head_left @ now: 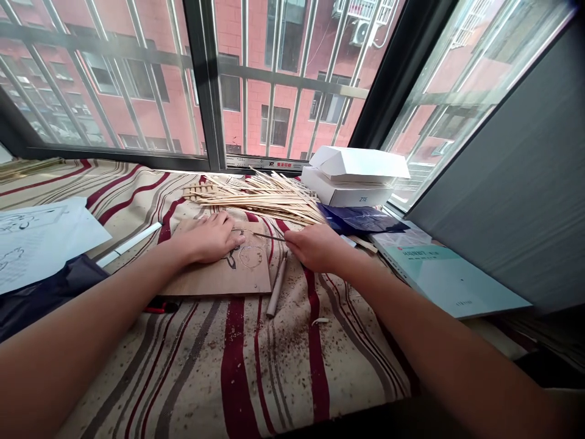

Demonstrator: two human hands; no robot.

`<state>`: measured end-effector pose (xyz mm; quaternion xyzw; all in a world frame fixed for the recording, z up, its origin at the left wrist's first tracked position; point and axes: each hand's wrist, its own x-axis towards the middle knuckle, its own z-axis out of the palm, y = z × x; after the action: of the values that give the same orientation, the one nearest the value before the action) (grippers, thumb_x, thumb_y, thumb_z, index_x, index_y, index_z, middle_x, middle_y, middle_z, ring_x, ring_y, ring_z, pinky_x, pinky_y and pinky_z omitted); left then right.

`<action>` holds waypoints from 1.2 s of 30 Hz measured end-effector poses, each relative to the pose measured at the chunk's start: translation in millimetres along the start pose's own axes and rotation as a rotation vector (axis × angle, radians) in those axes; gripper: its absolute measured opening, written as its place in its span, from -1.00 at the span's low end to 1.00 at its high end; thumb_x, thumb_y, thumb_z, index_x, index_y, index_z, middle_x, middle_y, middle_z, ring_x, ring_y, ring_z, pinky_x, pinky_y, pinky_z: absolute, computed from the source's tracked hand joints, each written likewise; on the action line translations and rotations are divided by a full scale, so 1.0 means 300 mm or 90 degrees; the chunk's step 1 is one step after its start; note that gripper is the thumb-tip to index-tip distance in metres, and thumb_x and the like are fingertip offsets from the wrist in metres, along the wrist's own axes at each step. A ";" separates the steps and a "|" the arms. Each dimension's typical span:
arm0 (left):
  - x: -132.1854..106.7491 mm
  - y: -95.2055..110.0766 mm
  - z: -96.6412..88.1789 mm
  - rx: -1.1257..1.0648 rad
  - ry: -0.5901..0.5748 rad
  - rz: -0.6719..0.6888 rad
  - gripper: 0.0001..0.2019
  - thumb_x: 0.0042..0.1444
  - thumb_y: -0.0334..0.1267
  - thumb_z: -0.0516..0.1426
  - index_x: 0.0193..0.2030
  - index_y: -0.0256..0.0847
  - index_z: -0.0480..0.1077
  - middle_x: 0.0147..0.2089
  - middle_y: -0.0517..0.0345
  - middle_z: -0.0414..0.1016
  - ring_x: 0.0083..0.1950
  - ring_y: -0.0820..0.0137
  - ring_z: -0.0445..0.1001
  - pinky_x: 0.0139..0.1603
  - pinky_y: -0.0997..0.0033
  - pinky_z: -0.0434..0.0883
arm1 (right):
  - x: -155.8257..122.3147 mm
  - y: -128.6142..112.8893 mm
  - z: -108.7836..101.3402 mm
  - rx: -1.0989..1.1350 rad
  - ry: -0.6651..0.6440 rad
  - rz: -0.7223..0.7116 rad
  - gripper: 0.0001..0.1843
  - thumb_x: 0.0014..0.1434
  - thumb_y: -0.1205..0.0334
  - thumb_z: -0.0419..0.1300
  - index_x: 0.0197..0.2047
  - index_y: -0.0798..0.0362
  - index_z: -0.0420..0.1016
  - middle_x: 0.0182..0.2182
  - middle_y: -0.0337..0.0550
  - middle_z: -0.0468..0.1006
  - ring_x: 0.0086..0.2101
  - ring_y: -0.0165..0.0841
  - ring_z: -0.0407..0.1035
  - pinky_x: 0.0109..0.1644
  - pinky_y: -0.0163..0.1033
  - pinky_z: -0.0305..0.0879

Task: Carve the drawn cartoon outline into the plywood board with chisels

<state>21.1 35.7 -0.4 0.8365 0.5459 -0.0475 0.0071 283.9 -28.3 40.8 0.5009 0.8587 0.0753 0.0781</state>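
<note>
My left hand [211, 238] lies flat, fingers curled a little, pressing on a thin brown wooden board [214, 277] with a carved drawing near its right edge. My right hand [315, 247] is closed around a thin carving tool [267, 236] whose tip points left toward the carved drawing on the board. A second wooden-handled tool [276, 286] lies on the cloth just right of the board, between my hands. Wood shavings are scattered over the striped cloth [256, 366].
A pile of thin bamboo sticks [260, 196] lies behind the board. White boxes [351, 177] stack at the back right, beside a dark blue sheet [361, 219] and a teal book [448, 277]. White papers [36, 241] and dark fabric [41, 296] lie left. Barred window behind.
</note>
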 end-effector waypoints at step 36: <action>0.031 -0.096 0.047 -0.073 0.256 -0.021 -0.68 0.29 -0.21 -0.01 -0.05 -0.25 0.53 0.02 -0.17 0.61 0.13 -0.02 0.57 0.20 0.02 0.48 | -0.042 0.017 0.008 0.119 0.048 -0.030 -0.48 0.51 0.15 0.00 0.42 -0.13 0.53 -0.30 -0.02 0.74 -0.36 -0.26 0.43 -0.27 -0.21 0.02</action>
<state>-2.6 54.9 -14.2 0.8184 0.5516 0.1513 -0.0547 294.8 -36.7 40.1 0.4821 0.8760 0.0122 0.0005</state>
